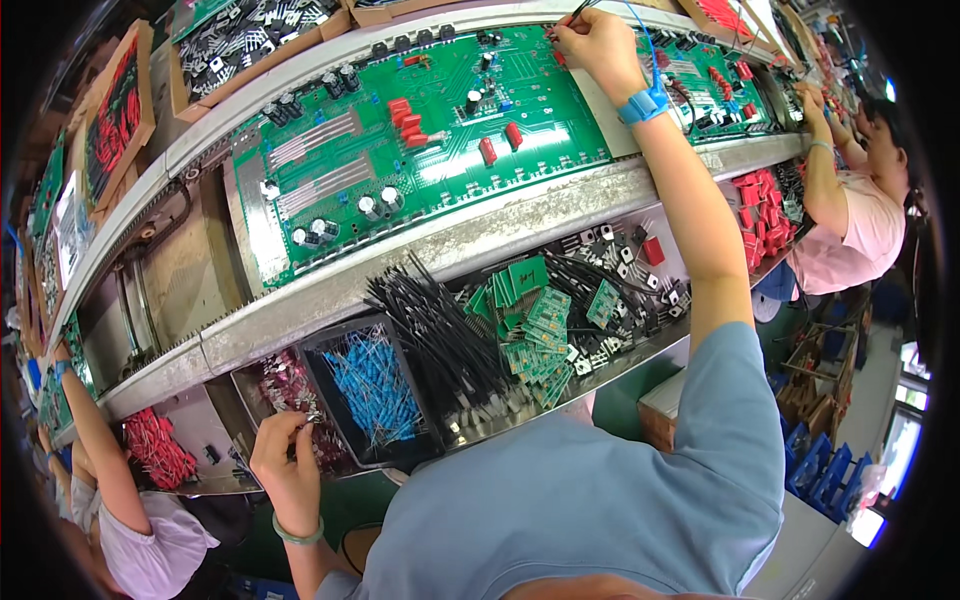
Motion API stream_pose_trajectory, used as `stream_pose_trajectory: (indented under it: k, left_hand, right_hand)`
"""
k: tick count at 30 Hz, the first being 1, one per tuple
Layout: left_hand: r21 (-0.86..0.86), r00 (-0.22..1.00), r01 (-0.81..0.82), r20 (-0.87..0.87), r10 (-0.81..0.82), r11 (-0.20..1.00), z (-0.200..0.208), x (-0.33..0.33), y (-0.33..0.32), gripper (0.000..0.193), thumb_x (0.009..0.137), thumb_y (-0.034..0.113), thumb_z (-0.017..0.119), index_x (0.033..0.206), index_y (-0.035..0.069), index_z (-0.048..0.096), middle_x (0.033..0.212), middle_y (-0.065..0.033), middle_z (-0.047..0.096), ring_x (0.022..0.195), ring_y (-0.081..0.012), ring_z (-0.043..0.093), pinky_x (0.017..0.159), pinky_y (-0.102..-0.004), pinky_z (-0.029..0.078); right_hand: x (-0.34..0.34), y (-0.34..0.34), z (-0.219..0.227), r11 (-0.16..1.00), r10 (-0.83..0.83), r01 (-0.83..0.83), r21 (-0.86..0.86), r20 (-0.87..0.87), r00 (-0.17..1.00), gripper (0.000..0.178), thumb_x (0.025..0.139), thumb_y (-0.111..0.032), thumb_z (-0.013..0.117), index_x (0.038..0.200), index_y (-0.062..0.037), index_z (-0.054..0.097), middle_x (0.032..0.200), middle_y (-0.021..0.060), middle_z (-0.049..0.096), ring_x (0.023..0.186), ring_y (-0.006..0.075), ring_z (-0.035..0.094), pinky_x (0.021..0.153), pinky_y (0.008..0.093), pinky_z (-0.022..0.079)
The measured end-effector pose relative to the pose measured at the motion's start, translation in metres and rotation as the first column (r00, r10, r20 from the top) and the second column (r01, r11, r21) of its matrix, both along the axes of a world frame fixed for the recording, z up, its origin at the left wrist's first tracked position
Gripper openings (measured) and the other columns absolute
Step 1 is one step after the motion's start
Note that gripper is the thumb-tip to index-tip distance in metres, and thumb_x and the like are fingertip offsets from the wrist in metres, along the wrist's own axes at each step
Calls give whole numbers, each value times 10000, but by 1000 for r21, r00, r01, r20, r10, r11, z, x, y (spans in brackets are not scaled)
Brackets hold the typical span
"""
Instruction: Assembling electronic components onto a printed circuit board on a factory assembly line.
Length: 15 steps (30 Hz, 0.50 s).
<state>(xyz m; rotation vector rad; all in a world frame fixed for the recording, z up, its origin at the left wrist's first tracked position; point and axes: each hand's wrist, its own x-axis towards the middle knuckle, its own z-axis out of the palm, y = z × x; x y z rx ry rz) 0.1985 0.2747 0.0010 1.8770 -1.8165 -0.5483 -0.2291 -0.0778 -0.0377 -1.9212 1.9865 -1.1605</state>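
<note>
My right hand [600,48] reaches over the far edge of a large green circuit board [450,110]. Its fingers pinch thin black wires [578,10], whose far ends are cut off by the picture edge. Red block parts [405,122], silver-topped round capacitors [369,208] and pale metal strips [315,140] sit on that board. Down at the near left, my left hand [285,465] is closed, thumb and fingertips together, at the bin of small dark red parts [285,382]. What it pinches is too small to name.
Along the near rail [440,235] lie blue components in a black tray [372,385], black cables [430,340], small green boards [540,335] and red blocks [765,215]. A blue wrist strap [643,105] with a cord is on my right wrist. Co-workers sit at right [865,225] and left [150,550].
</note>
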Motion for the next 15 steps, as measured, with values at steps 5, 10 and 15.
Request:
stream_pose_trajectory:
  k: [5,10,15]
  left_hand:
    - [35,998,-39,-41,40,999,5,-5,-2,114,763,-97,620,855,-31,609,839,-148,617,762,-296,606,702,-341,481]
    - [5,999,-22,-32,22,1000,2,-4,1,117,764,-99,618,858,-29,610,841,-145,617,764,-294,607,704,-338,482]
    - [6,999,-29,-31,29,1000,2,-5,3,113,765,-99,617,854,-30,607,841,-143,616,764,-293,606,703,-337,482]
  right_hand:
    - [-10,-9,-7,997,18,-31,-71,-177,984,196,758,-209,703,832,-28,697,746,115,695,693,275,679,681,357,539]
    - [-7,0,0,996,58,-63,-56,-89,994,200,754,-211,710,823,-24,695,748,118,696,696,271,683,684,352,540]
    - [-4,1,0,996,64,-69,-52,-91,994,200,755,-214,713,823,-27,695,752,118,697,698,271,684,684,352,540]
